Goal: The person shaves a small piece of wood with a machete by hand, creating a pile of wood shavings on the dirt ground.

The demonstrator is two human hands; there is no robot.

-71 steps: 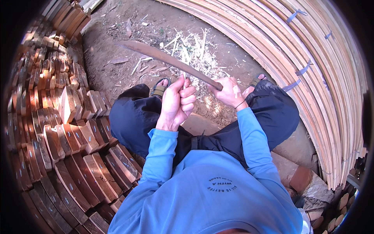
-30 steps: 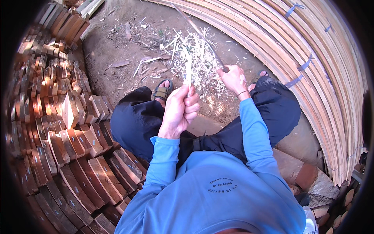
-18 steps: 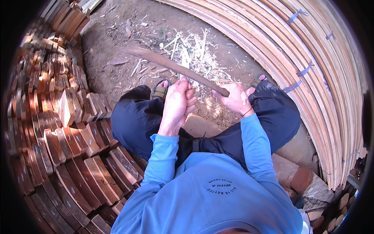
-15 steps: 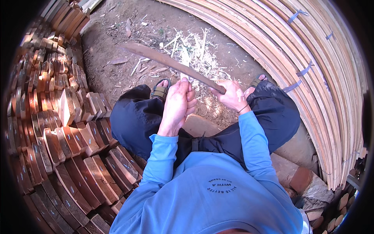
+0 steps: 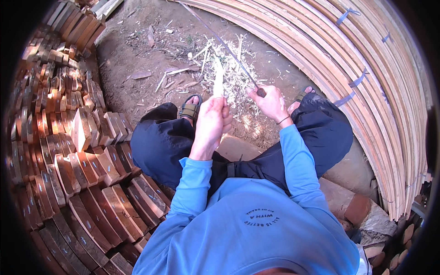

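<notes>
My left hand (image 5: 212,120) is closed around the lower end of a pale whittled wood piece (image 5: 219,81), which points away from me, above a heap of wood shavings. In my right hand (image 5: 272,105) is a machete, its fingers wrapped round the dark handle (image 5: 261,92). The long, thin machete blade (image 5: 224,45) appears nearly edge-on and slants up to the far left, apart from the wood piece. Its tip reaches the top of the view.
Shavings (image 5: 236,94) lie on the dirt ground (image 5: 123,68) between my sandalled feet. Stacked wooden blocks (image 5: 87,183) fill the left side. Long bent strips (image 5: 348,59), tied with blue bands, curve along the right. Bricks and stone (image 5: 355,208) lie by my right hip.
The machete has turned from broadside across the wood piece to edge-on, its blade swinging up and away. The wood piece now shows fully; my left hand has shifted slightly.
</notes>
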